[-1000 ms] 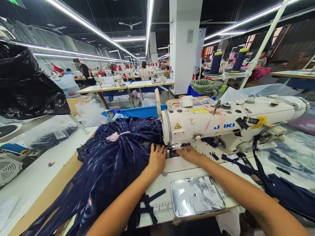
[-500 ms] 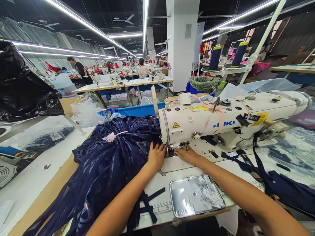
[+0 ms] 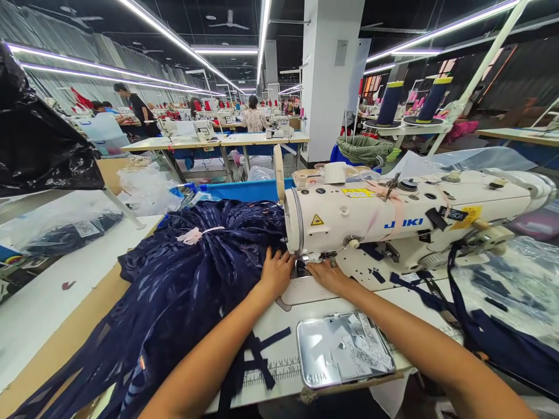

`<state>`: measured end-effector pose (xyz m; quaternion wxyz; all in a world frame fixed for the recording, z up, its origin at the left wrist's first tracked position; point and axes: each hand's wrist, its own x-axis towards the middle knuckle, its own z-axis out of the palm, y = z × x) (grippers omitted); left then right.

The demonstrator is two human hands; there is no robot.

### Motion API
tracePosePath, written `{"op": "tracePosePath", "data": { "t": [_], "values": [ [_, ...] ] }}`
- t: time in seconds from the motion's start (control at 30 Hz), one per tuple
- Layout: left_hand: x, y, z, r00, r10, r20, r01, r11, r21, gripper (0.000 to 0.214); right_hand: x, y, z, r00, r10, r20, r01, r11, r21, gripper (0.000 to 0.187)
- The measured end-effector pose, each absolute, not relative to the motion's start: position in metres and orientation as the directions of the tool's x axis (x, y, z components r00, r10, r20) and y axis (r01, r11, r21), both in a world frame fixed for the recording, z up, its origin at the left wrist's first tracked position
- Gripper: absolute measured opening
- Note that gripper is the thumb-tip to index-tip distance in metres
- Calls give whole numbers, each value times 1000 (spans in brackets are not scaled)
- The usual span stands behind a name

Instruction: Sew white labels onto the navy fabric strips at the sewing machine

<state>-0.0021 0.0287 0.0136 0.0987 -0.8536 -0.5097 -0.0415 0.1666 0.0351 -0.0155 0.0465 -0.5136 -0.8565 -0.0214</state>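
At the needle end of a white sewing machine [image 3: 362, 212], both hands rest on the machine bed. My left hand [image 3: 278, 272] lies left of the presser foot [image 3: 300, 266], fingers stretched and apart, beside a big heap of navy fabric strips [image 3: 187, 279]. On the foot's right, my right hand [image 3: 328, 274] has its fingers drawn together. Its fingertips are partly hidden under the machine head, and a small dark piece shows at the foot. Below the hands lies a metal tray [image 3: 318, 355] with white printed labels [image 3: 362, 349].
Dark strips [image 3: 266, 361] and a printed ruler scale lie left of the tray. Navy cloth [image 3: 506, 337] and clear plastic bags [image 3: 524, 273] are on the right. Thread cones [image 3: 390, 105] stand behind. A black plastic bag [image 3: 39, 134] is at left. Other people work farther back.
The camera view has shifted slightly. Both hands stay at the presser foot, nearly unmoved against the machine.
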Motion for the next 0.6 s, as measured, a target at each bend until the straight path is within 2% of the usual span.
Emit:
{"op": "tracePosePath", "data": {
  "t": [0.17, 0.43, 0.53, 0.6],
  "values": [
    [-1, 32, 16, 472, 870, 147, 881, -459, -111, 32, 169, 36, -26, -506, 849, 154, 860, 510, 13, 34],
    [5, 22, 16, 458, 875, 157, 888, -442, -125, 31, 169, 46, -36, -494, 806, 326, 842, 537, -49, 33],
    [-2, -2, 22, 533, 816, 224, 846, -522, -112, 28, 169, 47, -41, -487, 788, 376, 834, 547, -68, 34],
    [-17, -20, 30, 558, 753, 350, 820, -566, -88, 24, 171, 48, -45, -489, 775, 400, 826, 559, -74, 34]
  ]
}}
